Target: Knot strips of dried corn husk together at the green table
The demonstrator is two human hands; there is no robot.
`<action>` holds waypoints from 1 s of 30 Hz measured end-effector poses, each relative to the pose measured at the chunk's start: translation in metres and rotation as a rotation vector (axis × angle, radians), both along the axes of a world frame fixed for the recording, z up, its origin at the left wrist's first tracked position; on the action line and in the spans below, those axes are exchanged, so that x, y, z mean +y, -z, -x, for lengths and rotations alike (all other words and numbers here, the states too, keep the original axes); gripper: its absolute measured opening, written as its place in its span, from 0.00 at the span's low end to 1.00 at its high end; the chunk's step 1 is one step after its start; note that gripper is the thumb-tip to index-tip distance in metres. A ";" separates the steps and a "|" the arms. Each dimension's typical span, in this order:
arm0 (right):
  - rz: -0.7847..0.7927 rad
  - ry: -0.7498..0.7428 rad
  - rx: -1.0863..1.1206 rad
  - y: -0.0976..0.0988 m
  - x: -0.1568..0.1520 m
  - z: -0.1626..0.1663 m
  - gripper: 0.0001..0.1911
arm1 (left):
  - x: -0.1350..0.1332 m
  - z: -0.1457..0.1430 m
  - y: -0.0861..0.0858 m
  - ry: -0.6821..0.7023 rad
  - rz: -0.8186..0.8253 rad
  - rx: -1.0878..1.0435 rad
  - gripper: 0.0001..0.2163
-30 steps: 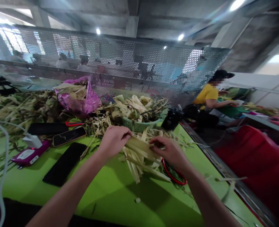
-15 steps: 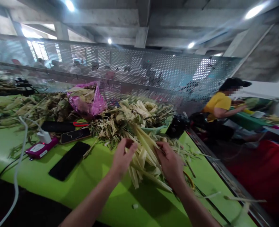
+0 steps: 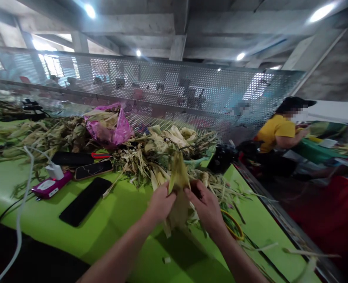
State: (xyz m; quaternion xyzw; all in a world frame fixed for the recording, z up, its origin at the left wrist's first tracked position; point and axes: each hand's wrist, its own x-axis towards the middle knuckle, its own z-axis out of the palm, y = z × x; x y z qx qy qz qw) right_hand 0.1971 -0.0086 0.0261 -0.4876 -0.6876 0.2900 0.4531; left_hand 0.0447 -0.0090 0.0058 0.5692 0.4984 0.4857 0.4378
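Observation:
Both my hands hold one bundle of pale corn husk strips [image 3: 178,184] upright above the bright green table [image 3: 123,236]. My left hand [image 3: 161,203] pinches its left side, fingers closed. My right hand [image 3: 205,206] grips its right side, fingers curled. The husk's tip points up and its cut ends hang down between my wrists. Behind it lies a heap of loose husks [image 3: 162,151] over a green basket [image 3: 196,161].
Two dark phones [image 3: 83,200] [image 3: 94,169], a pink power bank [image 3: 48,186] with white charger and cable, red-handled scissors [image 3: 98,155], a pink bag [image 3: 110,127] of husks, rubber bands [image 3: 234,226]. A perforated metal screen [image 3: 162,90] backs the table. A person in yellow [image 3: 275,131] works at right.
The husk strips, earlier spread flat over the table, are now gathered and lifted upright between both hands. My hands have come closer together. The camera has shifted slightly.

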 end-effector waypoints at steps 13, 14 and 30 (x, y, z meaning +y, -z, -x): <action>0.073 0.067 0.771 -0.022 0.012 -0.028 0.09 | -0.009 0.007 -0.011 0.280 -0.027 0.196 0.11; 0.072 0.065 0.800 -0.023 0.012 -0.029 0.09 | -0.009 0.007 -0.012 0.247 -0.041 0.171 0.11; 0.122 0.009 0.919 -0.020 0.018 -0.038 0.08 | -0.008 0.018 -0.019 0.357 0.021 0.179 0.09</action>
